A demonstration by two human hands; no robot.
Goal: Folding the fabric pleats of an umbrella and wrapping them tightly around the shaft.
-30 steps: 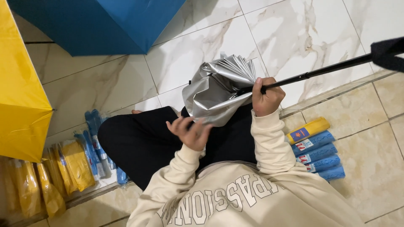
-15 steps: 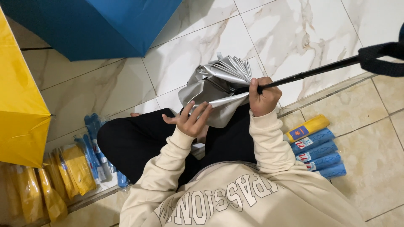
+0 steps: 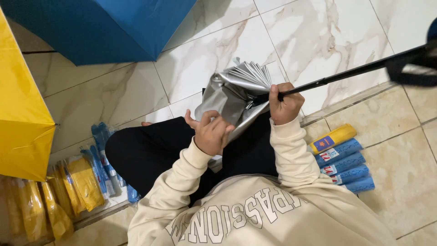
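At far left an open yellow umbrella [image 3: 20, 114] is seen, with wrapped yellow packages [image 3: 50, 200] lying below it on the floor and blue wrapped packages [image 3: 102, 155] just beside them. An open blue umbrella [image 3: 100, 25] is spread across the top left over the marble floor tiles [image 3: 214, 54]. In the middle a folded silver umbrella [image 3: 232, 93] is held over the lap of the person, who is dressed in black trousers and a cream sweatshirt. The left hand [image 3: 211, 132] is laid on the lower edge of the silver canopy, fingers curled and pressed against the fabric, thumb raised; whether fabric is actually pinched cannot be told. The right hand [image 3: 284, 102] is closed in a fist around the black shaft [image 3: 346, 75] where it meets the pleated folds. The shaft is run up to the right edge, where a dark strap or handle [image 3: 416, 68] is partly cut off. At right, on the beige tiles, a stack of rolled sleeves is laid near the right elbow: one yellow sleeve [image 3: 332, 139] above several blue sleeves [image 3: 348, 168].
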